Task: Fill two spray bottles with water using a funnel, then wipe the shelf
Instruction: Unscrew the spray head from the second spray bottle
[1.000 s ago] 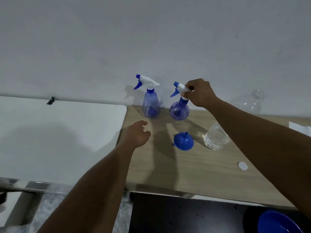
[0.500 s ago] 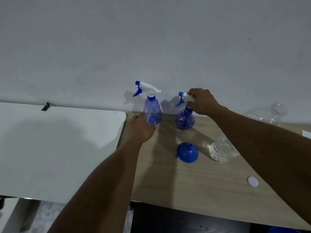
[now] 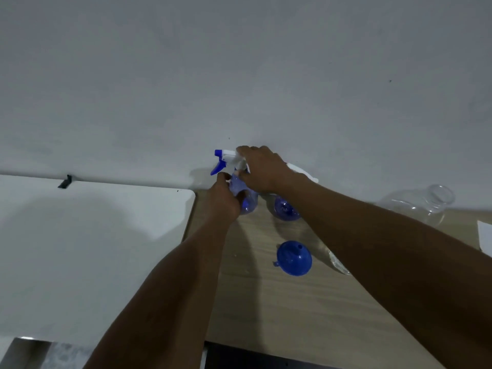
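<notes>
Early stage. Left hand [image 3: 225, 201] had its grip clamped on the far spray bottle [image 3: 249, 205]. Right hand [image 3: 262, 169] was curled round its sprayer head [image 3: 226, 158], probably unscrewing. Second bottle [image 3: 285, 209] stood just right. Funnel [image 3: 292, 258] lay nearer on the bench [image 3: 292, 315]. I judged filling and wiping not yet begun.

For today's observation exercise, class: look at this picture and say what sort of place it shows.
Probably a plain indoor workroom or utility corner: a wood-topped table against a bare white wall, a white table beside it, plus a blue funnel and a spray bottle.
</notes>
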